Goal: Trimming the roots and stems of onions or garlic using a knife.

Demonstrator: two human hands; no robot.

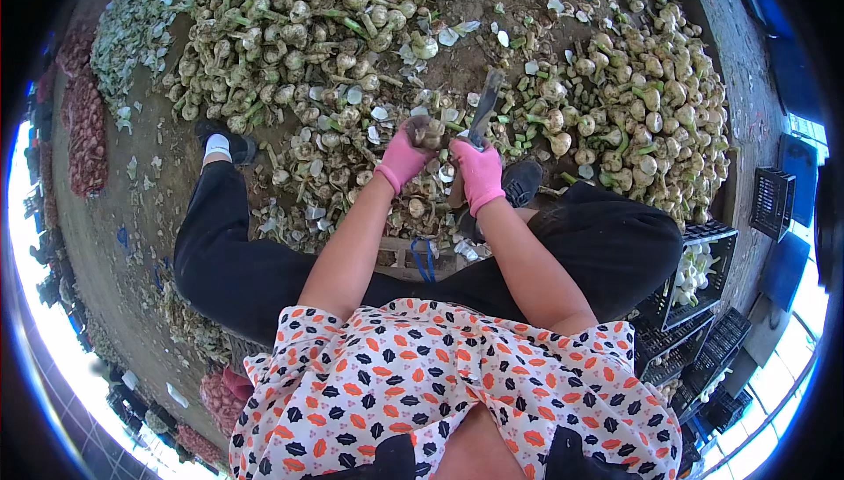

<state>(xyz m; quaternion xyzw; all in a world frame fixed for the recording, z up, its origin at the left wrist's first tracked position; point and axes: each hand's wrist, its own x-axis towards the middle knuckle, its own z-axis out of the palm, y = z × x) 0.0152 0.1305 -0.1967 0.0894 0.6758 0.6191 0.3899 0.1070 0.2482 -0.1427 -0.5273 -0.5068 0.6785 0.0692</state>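
My left hand, in a pink glove with a dirty palm, grips a soil-stained garlic bulb; its stem points right. My right hand, gloved in the same pink, is closed around a knife. The knife's broad, dirty blade points up and away from me, and its handle is mostly hidden by the fingers. Both hands are close together above a litter of garlic skins and cut stems on the ground between my legs. The blade and the bulb appear apart.
Untrimmed garlic with long stems is heaped at the far left. Another garlic pile lies at the right against a wooden board. Black plastic crates stand at my right, one holding white garlic. Red mesh sacks lie far left.
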